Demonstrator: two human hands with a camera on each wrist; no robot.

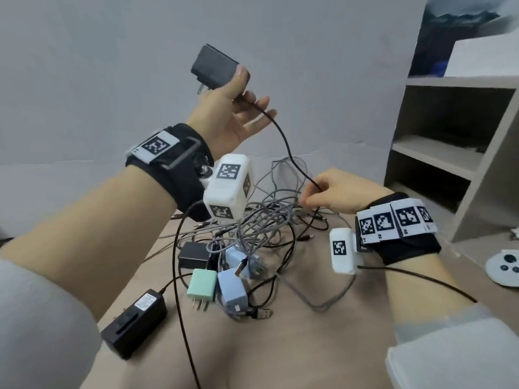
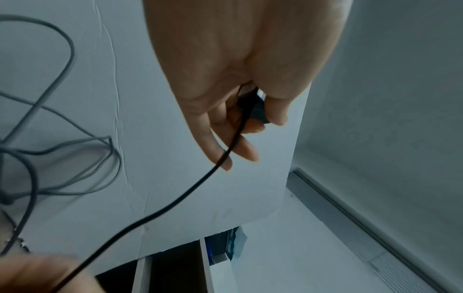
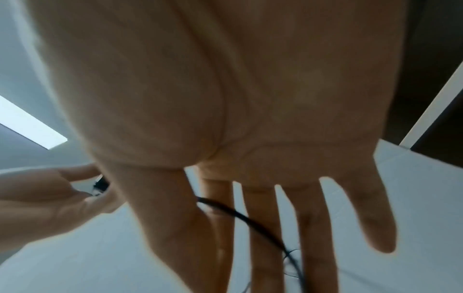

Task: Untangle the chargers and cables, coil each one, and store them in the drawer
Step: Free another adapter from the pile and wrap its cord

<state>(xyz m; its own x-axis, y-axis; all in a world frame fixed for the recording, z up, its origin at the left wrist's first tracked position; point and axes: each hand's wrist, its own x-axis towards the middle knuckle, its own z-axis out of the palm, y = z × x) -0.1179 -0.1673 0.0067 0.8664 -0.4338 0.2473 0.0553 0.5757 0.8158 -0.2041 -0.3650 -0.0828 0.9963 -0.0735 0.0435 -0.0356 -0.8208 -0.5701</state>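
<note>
My left hand (image 1: 247, 88) is raised above the table and pinches a black plug charger (image 1: 216, 68) between thumb and forefinger, the other fingers spread loosely. Its thin black cable (image 1: 283, 136) hangs down to my right hand (image 1: 316, 192), which pinches it just above the tangle of grey and black cables (image 1: 252, 228). The left wrist view shows the left hand (image 2: 250, 123) around the charger's end (image 2: 258, 111) and the cable (image 2: 175, 204) running down. In the right wrist view the cable (image 3: 250, 220) passes between the thumb and fingers of the right hand (image 3: 225, 218).
On the tan table (image 1: 309, 346) in front of the tangle lie a mint charger (image 1: 200, 286), two blue chargers (image 1: 233, 290), a small black charger (image 1: 193, 255) and a black power brick (image 1: 134, 322). A shelf unit (image 1: 449, 122) stands at the right, a white round device (image 1: 502, 268) below it.
</note>
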